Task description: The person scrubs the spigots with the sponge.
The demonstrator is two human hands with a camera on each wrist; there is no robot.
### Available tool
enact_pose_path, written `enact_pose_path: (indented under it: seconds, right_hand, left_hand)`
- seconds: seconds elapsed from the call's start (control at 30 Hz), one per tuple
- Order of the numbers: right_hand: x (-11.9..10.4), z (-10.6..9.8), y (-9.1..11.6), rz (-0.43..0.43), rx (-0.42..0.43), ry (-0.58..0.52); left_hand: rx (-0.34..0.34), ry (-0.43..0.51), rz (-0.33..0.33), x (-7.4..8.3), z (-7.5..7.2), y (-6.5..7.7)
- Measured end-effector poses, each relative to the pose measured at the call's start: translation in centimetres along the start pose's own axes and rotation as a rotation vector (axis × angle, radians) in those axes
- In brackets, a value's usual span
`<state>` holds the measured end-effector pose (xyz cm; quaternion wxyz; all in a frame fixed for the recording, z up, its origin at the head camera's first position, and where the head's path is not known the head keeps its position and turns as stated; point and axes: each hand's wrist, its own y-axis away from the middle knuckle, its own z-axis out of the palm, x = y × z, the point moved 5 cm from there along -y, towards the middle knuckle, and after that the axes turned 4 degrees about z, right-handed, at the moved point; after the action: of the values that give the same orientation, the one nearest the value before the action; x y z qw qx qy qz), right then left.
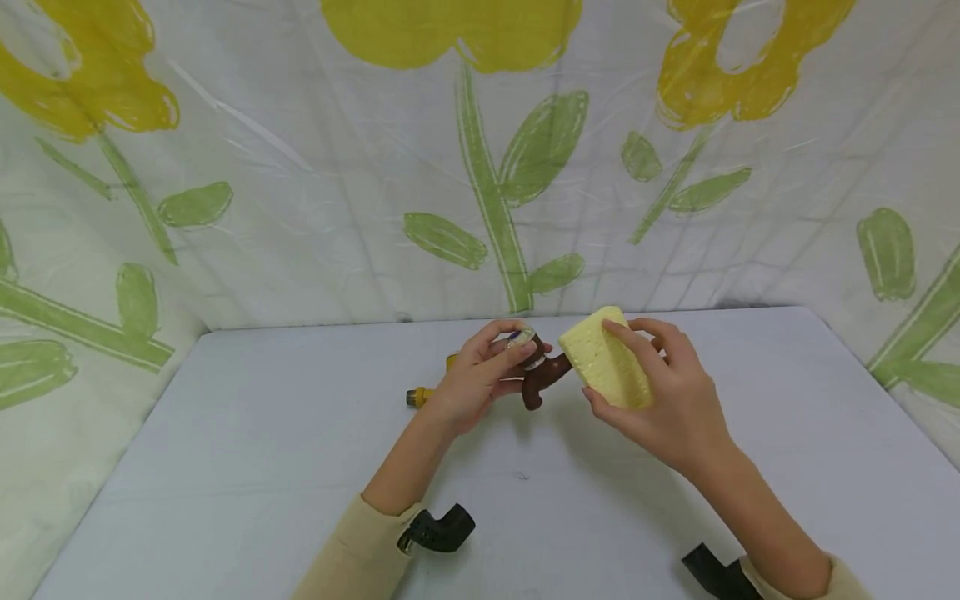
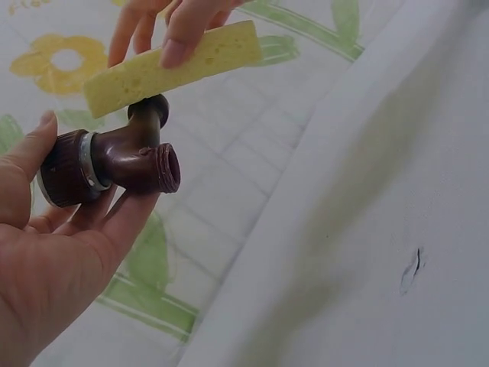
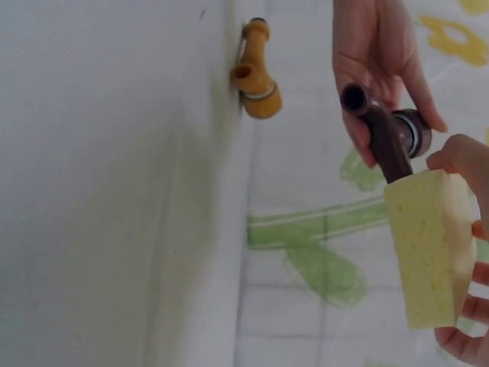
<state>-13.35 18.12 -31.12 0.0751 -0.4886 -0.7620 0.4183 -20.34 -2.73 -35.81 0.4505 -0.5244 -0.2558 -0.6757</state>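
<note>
My left hand (image 1: 474,382) holds a dark brown plastic tap (image 1: 545,375) above the table, with thumb and fingers round its ribbed knob (image 2: 67,170). A pale metal-looking ring runs round the tap beside the knob, and one round opening faces outward in the left wrist view. In my right hand (image 1: 675,404) is a yellow sponge (image 1: 606,358), a thick block pinched between thumb and fingers. The sponge's face lies right at one end of the tap, covering that end in the right wrist view.
A second tap, yellow-orange (image 3: 257,76), lies on the white-covered table (image 1: 285,467) behind my left hand, mostly hidden in the head view. A white sheet (image 1: 315,208) painted with yellow flowers and green leaves hangs behind the table.
</note>
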Motion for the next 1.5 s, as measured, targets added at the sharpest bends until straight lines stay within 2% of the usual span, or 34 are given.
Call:
enact_pose_path:
  seconds: [0.23, 0.53, 1.1, 1.5]
  right_hand:
    - [-0.6, 0.6, 0.2, -0.076, -0.019, -0.022]
    - [-0.1, 0.3, 0.1, -0.048, -0.01, -0.031]
    - [-0.9, 1.6, 0.8, -0.168, -0.097, -0.097]
    - [-0.8, 1.7, 0.8, -0.103, -0.107, -0.125]
  left_hand:
    - [0.046, -0.005, -0.031, 0.0, 0.0, 0.0]
    - [0.0, -0.004, -0.032, -0.2, 0.1, -0.1]
    - [-0.018, -0.027, -0.018, 0.1, 0.1, 0.0]
    - [-0.055, -0.037, -0.026, 0.3, -0.1, -0.1]
